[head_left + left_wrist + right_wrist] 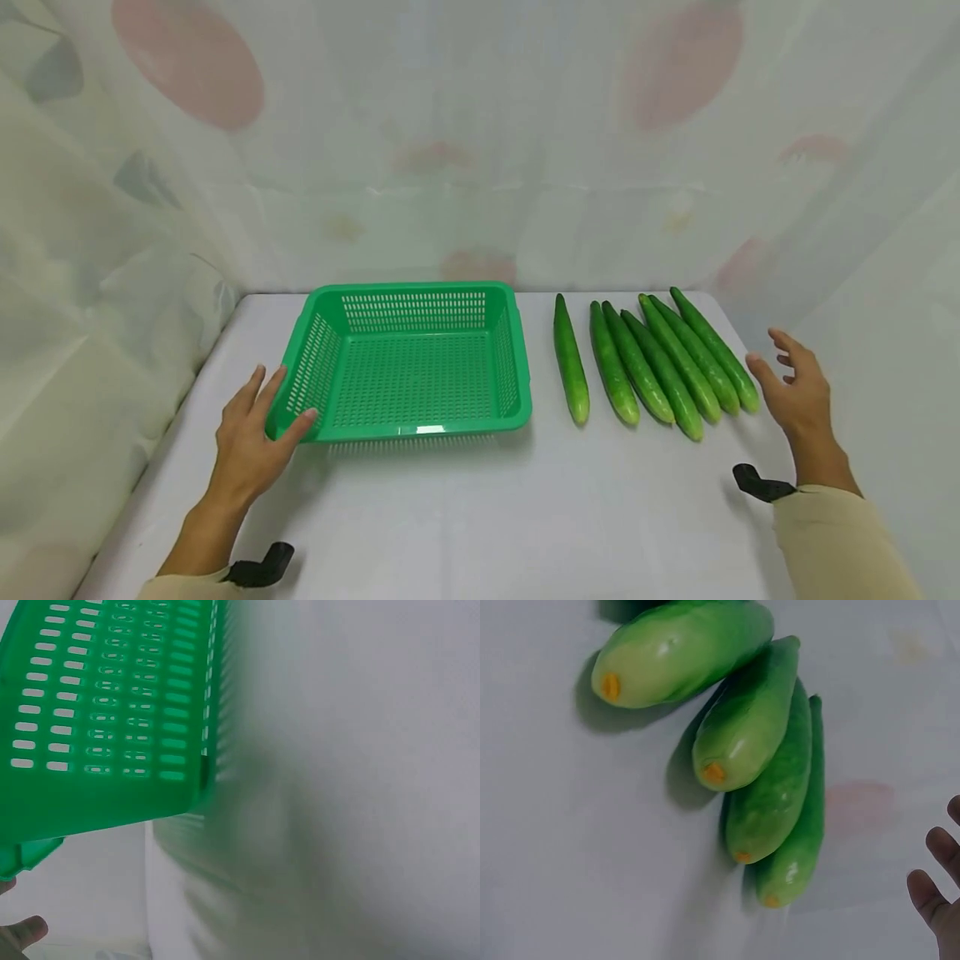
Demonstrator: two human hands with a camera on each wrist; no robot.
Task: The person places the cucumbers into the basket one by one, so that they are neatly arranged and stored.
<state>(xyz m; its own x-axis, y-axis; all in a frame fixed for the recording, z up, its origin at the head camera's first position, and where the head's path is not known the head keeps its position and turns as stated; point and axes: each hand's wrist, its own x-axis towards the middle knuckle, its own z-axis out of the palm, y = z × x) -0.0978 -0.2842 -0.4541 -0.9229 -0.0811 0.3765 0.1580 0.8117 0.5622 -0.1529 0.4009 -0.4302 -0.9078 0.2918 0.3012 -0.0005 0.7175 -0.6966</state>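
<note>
A green plastic basket (412, 433) with slotted walls stands on the white table, with nothing inside it. My left hand (251, 442) is at its front left corner, fingers spread and thumb overlapping the rim in the head view. In the left wrist view the thumb (28, 931) is apart from the basket wall (105, 787); whether the other fingers touch it I cannot tell. Several green cucumbers (663, 375) lie side by side to the right of the basket. Beyond the rightmost one, my right hand (801, 396) hovers with loosely bent fingers, holding nothing.
One cucumber (572, 362) lies slightly apart, nearest the basket. The white tabletop (465, 517) extends in front of everything. Pale patterned curtains (480, 167) hang behind the table and along both sides. A black wrist mount (262, 567) sticks out from each sleeve.
</note>
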